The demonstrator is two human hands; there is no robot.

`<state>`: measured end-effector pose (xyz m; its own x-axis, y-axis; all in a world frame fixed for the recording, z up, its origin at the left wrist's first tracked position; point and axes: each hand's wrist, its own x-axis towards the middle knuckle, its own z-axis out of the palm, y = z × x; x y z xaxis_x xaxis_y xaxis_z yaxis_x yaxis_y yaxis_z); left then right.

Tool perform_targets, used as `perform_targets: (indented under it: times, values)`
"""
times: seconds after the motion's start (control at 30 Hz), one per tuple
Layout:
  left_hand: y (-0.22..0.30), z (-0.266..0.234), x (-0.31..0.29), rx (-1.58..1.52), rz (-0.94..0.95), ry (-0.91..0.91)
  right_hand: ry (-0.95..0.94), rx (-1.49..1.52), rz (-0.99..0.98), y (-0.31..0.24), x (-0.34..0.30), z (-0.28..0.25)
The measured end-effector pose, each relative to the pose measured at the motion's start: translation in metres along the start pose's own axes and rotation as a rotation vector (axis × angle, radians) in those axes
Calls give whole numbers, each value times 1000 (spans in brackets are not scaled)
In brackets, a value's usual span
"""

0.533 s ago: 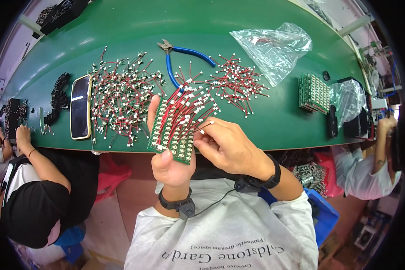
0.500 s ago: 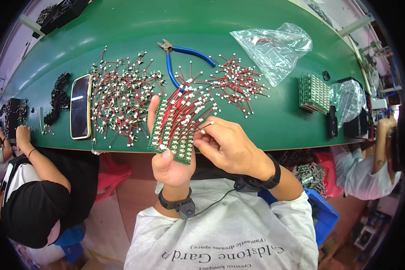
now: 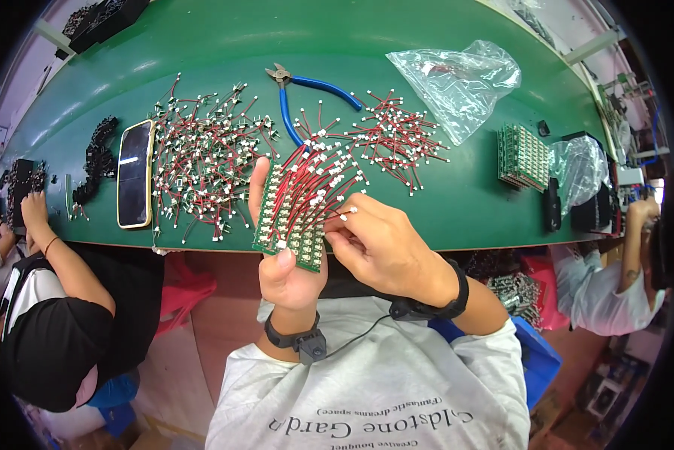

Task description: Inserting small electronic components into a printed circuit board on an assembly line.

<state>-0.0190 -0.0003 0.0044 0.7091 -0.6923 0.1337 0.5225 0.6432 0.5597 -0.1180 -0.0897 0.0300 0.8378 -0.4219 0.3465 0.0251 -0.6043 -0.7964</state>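
Note:
My left hand (image 3: 288,281) holds a green circuit board panel (image 3: 307,251) from below, its thumb on the near edge and fingers behind the far left side. Rows of small white connectors cover the panel. Many short red and black wire leads (image 3: 307,187) with white plugs rise from its upper rows; the nearest rows carry bare connectors. At the panel's right edge, my right hand (image 3: 374,240) pinches a single wire lead (image 3: 344,215), its white plug showing past the fingers. The pinched end is hidden behind the fingertips.
A pile of wire leads with connectors (image 3: 206,157) lies left, a smaller wire pile (image 3: 401,135) right. Blue-handled cutters (image 3: 288,105), a phone (image 3: 134,176), a clear plastic bag (image 3: 464,82) and stacked circuit boards (image 3: 523,157) lie on the green table (image 3: 337,45). Other people (image 3: 59,322) work alongside.
My left hand and the panel have shifted very slightly to the right. The right hand keeps its pinch on the wire lead at the panel's right edge, almost unmoved.

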Motion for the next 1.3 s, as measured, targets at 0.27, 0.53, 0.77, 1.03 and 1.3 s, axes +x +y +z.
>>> perform_targets:
  times: [0.27, 0.53, 0.77, 1.03, 1.3]
  values:
    - [0, 4, -3, 88, 54, -21, 40, -258, -47, -8, -7, 8]
    - [1, 5, -4, 34, -23, -12, -64, -349, -117, -9, -2, 3]
    - [4, 2, -8, -23, -54, -33, -69, -398, -104, -10, -7, 1]
    - [8, -1, -2, -105, -33, 1, -5, -244, -110, 7, 0, -22]
    - [11, -11, 8, -145, 70, -67, -62, -447, -25, 68, 20, -94]
